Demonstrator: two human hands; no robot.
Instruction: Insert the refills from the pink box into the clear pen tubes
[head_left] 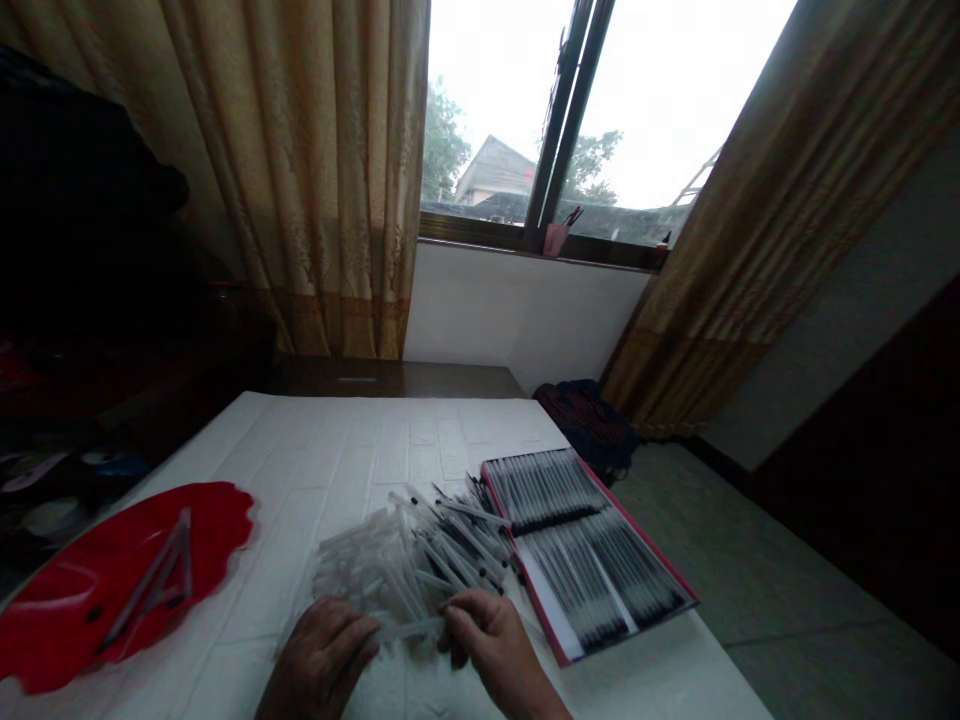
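A loose pile of clear plastic pen barrels and refills [409, 565] lies on a white table [352, 450]. My left hand [322, 660] rests at the pile's near edge with its fingers curled onto the clear tubes. My right hand [491, 645] pinches a clear tube at the pile's front, fingers closed on it. To the right lies a flat red-edged box [589, 550] packed with rows of pen refills. On the left a red tray [112, 580] holds a few assembled pens [157, 575].
A dark cluttered surface sits to the left of the table. Behind are curtains, a window sill with a pink cup [556, 238], and a dark bundle [589, 420] on the floor by the right curtain. Tiled floor lies right of the table.
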